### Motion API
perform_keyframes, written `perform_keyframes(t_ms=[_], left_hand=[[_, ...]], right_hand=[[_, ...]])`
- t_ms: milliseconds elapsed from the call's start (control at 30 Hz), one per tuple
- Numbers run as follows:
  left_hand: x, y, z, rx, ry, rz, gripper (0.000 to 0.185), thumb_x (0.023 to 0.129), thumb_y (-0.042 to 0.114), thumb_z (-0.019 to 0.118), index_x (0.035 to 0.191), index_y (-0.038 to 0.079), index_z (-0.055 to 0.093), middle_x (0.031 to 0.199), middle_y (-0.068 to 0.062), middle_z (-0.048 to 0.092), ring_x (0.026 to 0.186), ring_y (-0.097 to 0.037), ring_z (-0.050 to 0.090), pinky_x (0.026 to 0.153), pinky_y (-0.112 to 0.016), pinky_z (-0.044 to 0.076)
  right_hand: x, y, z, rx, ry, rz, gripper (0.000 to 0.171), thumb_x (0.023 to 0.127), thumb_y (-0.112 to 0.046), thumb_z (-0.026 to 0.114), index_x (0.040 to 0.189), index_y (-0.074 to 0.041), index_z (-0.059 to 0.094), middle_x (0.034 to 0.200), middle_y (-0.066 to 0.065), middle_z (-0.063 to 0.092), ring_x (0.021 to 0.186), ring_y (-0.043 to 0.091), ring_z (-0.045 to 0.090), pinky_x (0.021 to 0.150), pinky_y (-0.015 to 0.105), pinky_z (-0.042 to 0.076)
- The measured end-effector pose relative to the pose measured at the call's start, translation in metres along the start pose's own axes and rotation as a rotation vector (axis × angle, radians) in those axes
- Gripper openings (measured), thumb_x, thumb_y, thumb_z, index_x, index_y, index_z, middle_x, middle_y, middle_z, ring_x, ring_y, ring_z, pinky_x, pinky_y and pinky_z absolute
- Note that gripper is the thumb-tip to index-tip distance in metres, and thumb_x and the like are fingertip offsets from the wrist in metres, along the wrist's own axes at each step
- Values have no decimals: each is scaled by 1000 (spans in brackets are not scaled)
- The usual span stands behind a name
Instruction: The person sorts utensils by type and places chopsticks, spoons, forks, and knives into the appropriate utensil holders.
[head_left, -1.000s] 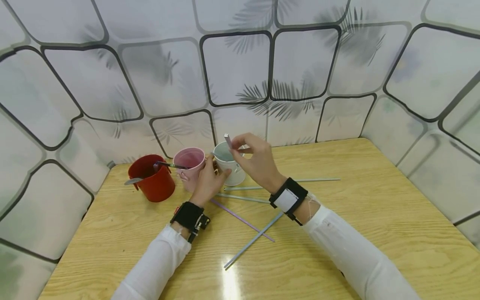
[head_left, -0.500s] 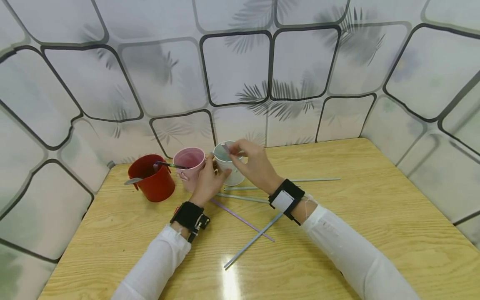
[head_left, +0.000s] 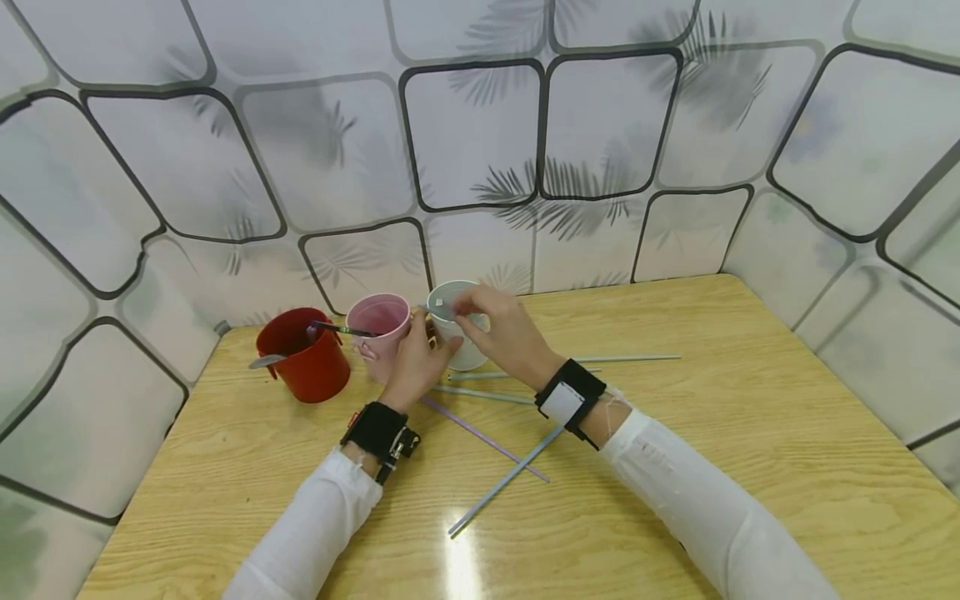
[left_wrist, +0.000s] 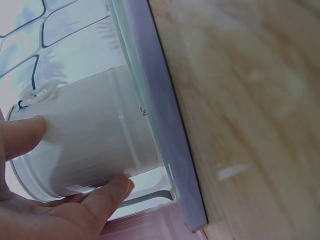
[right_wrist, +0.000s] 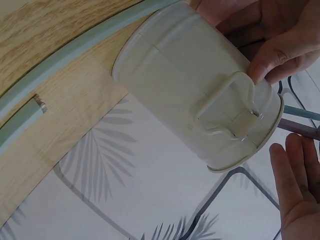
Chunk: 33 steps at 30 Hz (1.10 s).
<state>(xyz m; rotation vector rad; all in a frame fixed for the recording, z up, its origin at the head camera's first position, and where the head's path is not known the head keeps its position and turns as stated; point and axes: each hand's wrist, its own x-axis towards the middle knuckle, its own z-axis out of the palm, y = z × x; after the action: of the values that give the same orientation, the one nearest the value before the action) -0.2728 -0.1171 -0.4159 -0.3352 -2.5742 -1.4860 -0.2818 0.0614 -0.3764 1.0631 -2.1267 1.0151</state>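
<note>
Left hand (head_left: 417, 354) wrapped around the white cup (head_left: 459, 333), right hand (head_left: 504, 330) above its rim, fingers pinching a stick (head_left: 439, 310)

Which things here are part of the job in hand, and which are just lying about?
In hand:
white cup, held by the left hand
thin stick, pinched by the right hand over that cup

Lying about:
pink cup
red cup
purple stick
grey sticks on the table

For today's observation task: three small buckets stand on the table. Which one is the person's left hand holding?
The white bucket, rightmost of the three. The left hand grips its side; the pink bucket and red bucket stand unheld.
</note>
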Motion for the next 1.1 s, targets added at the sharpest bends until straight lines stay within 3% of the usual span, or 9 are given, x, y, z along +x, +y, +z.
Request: perform_keyframes(t_ms=[433,733,1100], left_hand=[[1,-1,0,6,1,-10,64,98,17,71,149,-2,37,143,-31,55,131,-40,56,106,-52,47],[1,-1,1,16,5,-14,65,98,18,71,149,-1,36,142,-32,55,130,-41,57,105,-52,48],[-1,-1,2,2,48,101,62,95,6,73,145,-4,38,140,-35,55,126,-46,58,101,-57,50]], right_hand=[[0,-3,-1,-15,-16,7,13,94,-1,73,106,-2,68,104,10,72,96,22,71,87,29,57],[-6,-7,-13,4,18,64,17,95,-2,73,112,-1,69,109,11,71,101,23,70,91,31,57],[-15,-4,-50,11,148,80,21,91,3,76,111,1,72,105,13,73,98,26,72,86,36,61]])
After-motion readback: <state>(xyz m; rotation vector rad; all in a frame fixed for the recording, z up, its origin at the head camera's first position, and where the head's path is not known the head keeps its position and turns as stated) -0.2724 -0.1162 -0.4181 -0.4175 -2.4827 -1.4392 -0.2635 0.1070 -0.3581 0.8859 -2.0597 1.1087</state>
